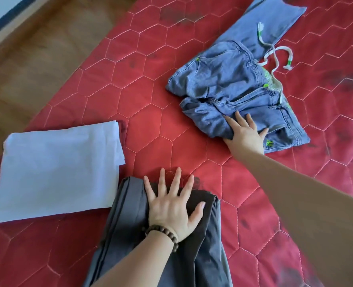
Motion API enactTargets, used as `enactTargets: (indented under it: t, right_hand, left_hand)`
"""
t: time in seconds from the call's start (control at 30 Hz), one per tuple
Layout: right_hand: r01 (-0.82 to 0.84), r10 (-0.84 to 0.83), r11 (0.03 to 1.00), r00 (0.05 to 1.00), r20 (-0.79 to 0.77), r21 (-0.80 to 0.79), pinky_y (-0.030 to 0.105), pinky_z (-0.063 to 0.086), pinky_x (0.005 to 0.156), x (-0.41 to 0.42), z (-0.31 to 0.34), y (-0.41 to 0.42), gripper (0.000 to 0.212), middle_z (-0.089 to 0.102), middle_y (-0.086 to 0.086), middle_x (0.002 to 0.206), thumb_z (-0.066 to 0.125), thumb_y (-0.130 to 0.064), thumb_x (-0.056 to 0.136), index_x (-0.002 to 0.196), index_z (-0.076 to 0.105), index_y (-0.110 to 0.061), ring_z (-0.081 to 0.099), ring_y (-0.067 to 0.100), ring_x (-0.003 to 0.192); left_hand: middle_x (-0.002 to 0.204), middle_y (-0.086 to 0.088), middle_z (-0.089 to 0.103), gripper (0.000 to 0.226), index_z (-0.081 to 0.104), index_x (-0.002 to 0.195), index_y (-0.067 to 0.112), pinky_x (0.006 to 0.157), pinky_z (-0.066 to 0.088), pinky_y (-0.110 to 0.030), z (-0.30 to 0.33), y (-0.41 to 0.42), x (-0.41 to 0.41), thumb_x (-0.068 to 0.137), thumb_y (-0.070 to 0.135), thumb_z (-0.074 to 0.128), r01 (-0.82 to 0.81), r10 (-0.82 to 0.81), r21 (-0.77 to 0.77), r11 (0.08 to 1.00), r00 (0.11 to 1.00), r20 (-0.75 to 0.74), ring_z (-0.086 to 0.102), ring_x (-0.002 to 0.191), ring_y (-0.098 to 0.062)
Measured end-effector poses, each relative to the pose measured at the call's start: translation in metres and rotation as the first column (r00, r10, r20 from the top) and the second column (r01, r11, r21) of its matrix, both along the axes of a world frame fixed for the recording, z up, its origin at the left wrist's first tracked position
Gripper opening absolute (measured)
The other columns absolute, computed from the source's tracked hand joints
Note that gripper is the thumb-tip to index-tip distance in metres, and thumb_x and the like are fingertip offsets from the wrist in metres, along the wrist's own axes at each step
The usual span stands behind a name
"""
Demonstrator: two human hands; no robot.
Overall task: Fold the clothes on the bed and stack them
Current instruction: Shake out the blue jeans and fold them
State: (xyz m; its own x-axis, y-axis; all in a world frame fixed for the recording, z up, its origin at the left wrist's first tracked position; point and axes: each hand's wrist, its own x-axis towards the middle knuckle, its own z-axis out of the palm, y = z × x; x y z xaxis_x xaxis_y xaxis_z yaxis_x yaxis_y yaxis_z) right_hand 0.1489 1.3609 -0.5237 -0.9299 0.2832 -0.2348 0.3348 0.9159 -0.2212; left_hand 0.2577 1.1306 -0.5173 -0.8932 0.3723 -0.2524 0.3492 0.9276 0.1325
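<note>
A folded grey garment [204, 251] lies at the bottom centre of the red quilted bed cover [155, 121]. My left hand [171, 206] presses flat on its far end, fingers spread. A folded white garment [55, 170] rests to its left. Rumpled blue denim shorts [229, 83] with a white drawstring [275, 54] lie at the upper right. My right hand [246, 133] lies on the shorts' near edge with straight fingers, touching the fabric.
A brown wooden floor [37, 48] runs along the bed's left edge. Bare red cover lies between the three garments and to the far right.
</note>
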Motion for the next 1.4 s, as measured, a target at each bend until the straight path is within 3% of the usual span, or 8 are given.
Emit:
enactTargets:
  t: [0.33, 0.77, 1.0, 1.07, 1.13, 1.2, 1.3, 1.4]
  right_hand:
    - [-0.076, 0.077, 0.997, 0.996, -0.039, 0.014, 0.068, 0.005, 0.111, 0.062, 0.003, 0.022, 0.051, 0.029, -0.006, 0.156, 0.046, -0.014, 0.097, 0.144, 0.037, -0.029, 0.011, 0.025, 0.148]
    - [0.039, -0.04, 0.999, 0.969, 0.244, 0.008, 0.052, -0.004, 0.118, 0.339, 0.037, 0.044, 0.063, 0.009, -0.015, 0.16, 0.046, -0.016, 0.096, 0.148, 0.021, -0.042, -0.002, 0.021, 0.149]
    - [0.156, -0.101, 0.982, 0.905, 0.414, -0.103, 0.051, -0.003, 0.119, 0.489, 0.062, 0.061, 0.069, 0.006, -0.019, 0.159, 0.042, -0.006, 0.093, 0.146, 0.023, -0.047, -0.006, 0.018, 0.148]
    - [0.102, -0.017, 0.984, 0.869, 0.494, -0.145, 0.052, -0.002, 0.118, 0.523, 0.065, 0.067, 0.067, -0.002, -0.02, 0.159, 0.046, -0.02, 0.094, 0.147, 0.017, -0.049, -0.011, 0.016, 0.147]
    - [0.042, 0.082, 0.976, 0.841, 0.535, -0.215, 0.054, -0.002, 0.118, 0.548, 0.075, 0.078, 0.071, -0.006, -0.02, 0.158, 0.046, -0.066, 0.085, 0.147, 0.014, -0.05, -0.011, 0.012, 0.147]
    - [0.046, 0.061, 0.974, 0.891, 0.449, -0.223, 0.051, 0.002, 0.119, 0.554, 0.08, 0.091, 0.088, 0.006, -0.015, 0.159, 0.021, -0.092, 0.07, 0.146, 0.02, -0.049, 0.003, 0.013, 0.148]
    - [0.167, -0.153, 0.984, 0.97, 0.191, -0.06, 0.047, 0.013, 0.118, 0.545, 0.071, 0.123, 0.081, 0.013, -0.003, 0.16, 0.017, -0.084, 0.079, 0.148, 0.024, -0.042, 0.017, 0.024, 0.146]
    - [0.38, -0.377, 0.924, 0.9, 0.219, 0.029, 0.049, 0.006, 0.119, 0.539, 0.052, 0.161, 0.079, -0.01, 0.001, 0.161, 0.04, -0.07, 0.087, 0.151, 0.004, -0.041, -0.006, 0.023, 0.148]
  left_hand:
    - [0.151, -0.001, 0.039, 0.066, 0.047, 0.137, 0.038, 0.109, 0.002, -0.07, -0.002, -0.001, 0.002, 0.084, 0.067, 0.019, -0.006, 0.003, -0.05, 0.999, 0.998, -0.058, 0.03, 0.139, -0.039]
    - [0.153, -0.01, 0.033, 0.063, 0.039, 0.144, 0.026, 0.113, 0.015, -0.061, 0.063, 0.055, 0.092, 0.086, 0.051, 0.033, 0.186, -0.166, 0.283, 0.941, 0.982, -0.094, 0.028, 0.142, -0.032]
    - [0.158, -0.011, 0.019, 0.065, 0.032, 0.148, 0.024, 0.114, 0.02, -0.053, 0.083, 0.131, 0.17, 0.089, 0.051, 0.04, 0.367, -0.384, 0.246, 0.897, 0.923, 0.026, 0.015, 0.145, -0.033]
    - [0.16, -0.009, 0.006, 0.068, 0.02, 0.151, 0.028, 0.116, 0.013, -0.049, 0.082, 0.145, 0.184, 0.091, 0.055, 0.04, 0.408, -0.425, 0.188, 0.893, 0.903, 0.059, 0.003, 0.147, -0.03]
    - [0.16, -0.009, 0.0, 0.074, 0.011, 0.152, 0.029, 0.117, 0.008, -0.049, 0.082, 0.168, 0.195, 0.09, 0.061, 0.038, 0.421, -0.435, 0.145, 0.895, 0.897, 0.082, -0.002, 0.147, -0.03]
    - [0.16, -0.01, -0.002, 0.082, 0.006, 0.152, 0.031, 0.117, 0.009, -0.052, 0.078, 0.189, 0.197, 0.086, 0.069, 0.036, 0.392, -0.401, 0.103, 0.914, 0.911, 0.097, -0.003, 0.146, -0.032]
    - [0.16, -0.01, -0.007, 0.092, -0.003, 0.151, 0.036, 0.116, 0.008, -0.056, 0.062, 0.213, 0.183, 0.079, 0.08, 0.034, 0.325, -0.322, -0.011, 0.946, 0.94, 0.117, -0.005, 0.146, -0.036]
    - [0.159, -0.014, 0.004, 0.096, 0.002, 0.151, 0.034, 0.112, 0.014, -0.056, 0.05, 0.221, 0.163, 0.076, 0.081, 0.039, 0.134, -0.131, -0.035, 0.99, 0.988, 0.082, 0.011, 0.144, -0.038]
